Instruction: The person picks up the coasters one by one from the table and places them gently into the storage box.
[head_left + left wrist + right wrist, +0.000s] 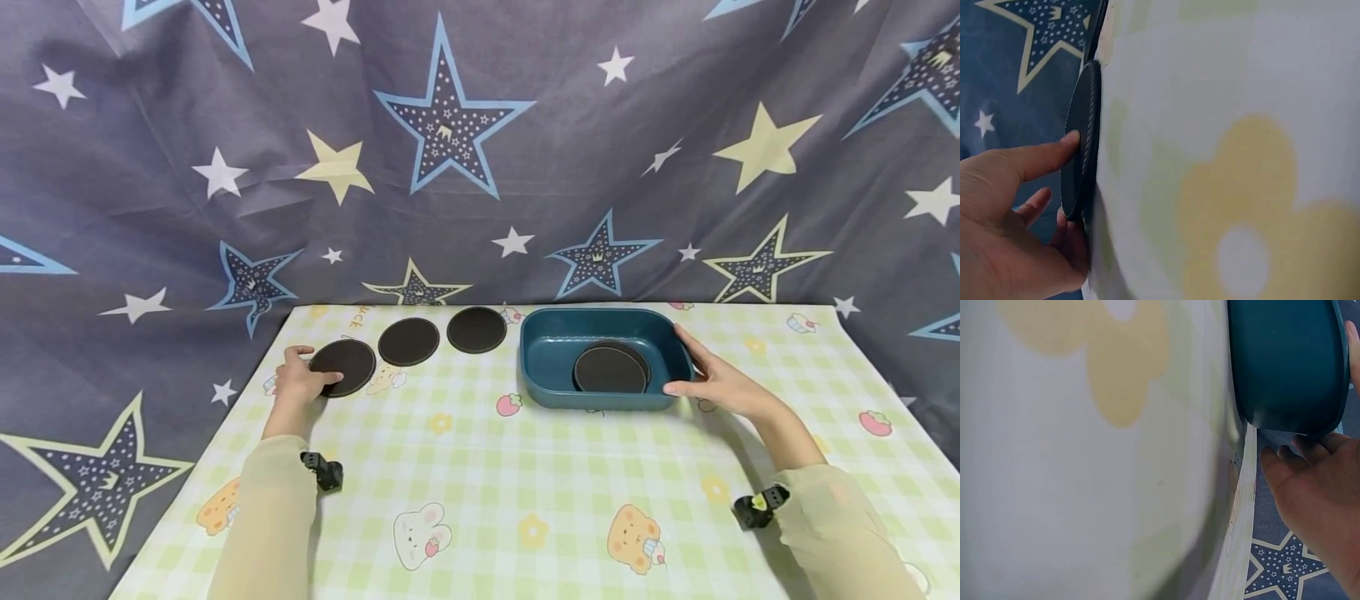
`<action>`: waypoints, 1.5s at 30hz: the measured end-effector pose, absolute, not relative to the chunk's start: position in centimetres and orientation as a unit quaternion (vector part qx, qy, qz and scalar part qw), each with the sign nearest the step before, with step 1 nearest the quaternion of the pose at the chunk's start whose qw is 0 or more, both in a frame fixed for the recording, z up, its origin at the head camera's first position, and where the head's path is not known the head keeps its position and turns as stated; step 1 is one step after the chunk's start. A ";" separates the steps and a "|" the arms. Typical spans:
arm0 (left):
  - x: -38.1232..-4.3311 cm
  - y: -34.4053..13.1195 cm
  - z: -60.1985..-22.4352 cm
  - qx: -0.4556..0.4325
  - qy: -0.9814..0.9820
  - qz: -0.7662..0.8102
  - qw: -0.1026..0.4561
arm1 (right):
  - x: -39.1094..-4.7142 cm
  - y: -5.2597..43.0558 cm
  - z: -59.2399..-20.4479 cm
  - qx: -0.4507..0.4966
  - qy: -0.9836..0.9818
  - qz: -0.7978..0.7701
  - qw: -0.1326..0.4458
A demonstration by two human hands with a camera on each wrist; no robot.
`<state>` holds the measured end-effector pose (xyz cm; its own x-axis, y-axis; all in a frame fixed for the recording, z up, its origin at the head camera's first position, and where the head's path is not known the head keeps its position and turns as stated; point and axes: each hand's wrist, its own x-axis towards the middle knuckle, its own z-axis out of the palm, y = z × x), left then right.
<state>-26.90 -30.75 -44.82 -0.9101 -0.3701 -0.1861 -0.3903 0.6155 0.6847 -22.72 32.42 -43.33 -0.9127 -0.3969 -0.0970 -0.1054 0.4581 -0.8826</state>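
Note:
My left hand [298, 382] pinches a round black coaster [347, 358] at the far left of the table. In the left wrist view, the thumb presses on the top of this stitched-edge coaster [1082, 137] and the fingers are at its lower edge. On the right, my right hand [723, 385] grips the right end of a teal rectangular dish [592, 402], thumb at the near corner and fingers along the end wall. Round black coasters [612, 371] lie overlapping inside the dish. The right wrist view shows the dish's outer wall [1291, 369] beside the fingers.
Two more black coasters, a middle one [408, 342] and a farther one [477, 330], lie in a row between the left hand and the dish. A green checked cloth [480, 483] covers the table. A starry grey curtain [480, 225] hangs behind its back edge.

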 end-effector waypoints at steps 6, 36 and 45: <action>-26.3 -32.2 -44.7 -0.208 0.879 0.430 0.002 | -22.7 32.4 -43.3 -0.148 0.843 -0.496 0.144; -24.9 -32.9 -44.6 -0.196 0.752 0.629 0.009 | -22.8 32.3 -43.3 -0.145 0.843 -0.497 0.142; -24.8 -32.2 -44.4 -0.183 0.729 0.659 0.033 | -22.8 32.4 -43.2 -0.149 0.842 -0.497 0.146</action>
<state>-24.82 -32.15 -44.37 -0.9312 -0.2227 -0.2887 -0.3097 0.0656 0.9485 -22.76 32.36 -43.15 -0.9135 -0.3949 -0.0975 -0.1056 0.4616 -0.8808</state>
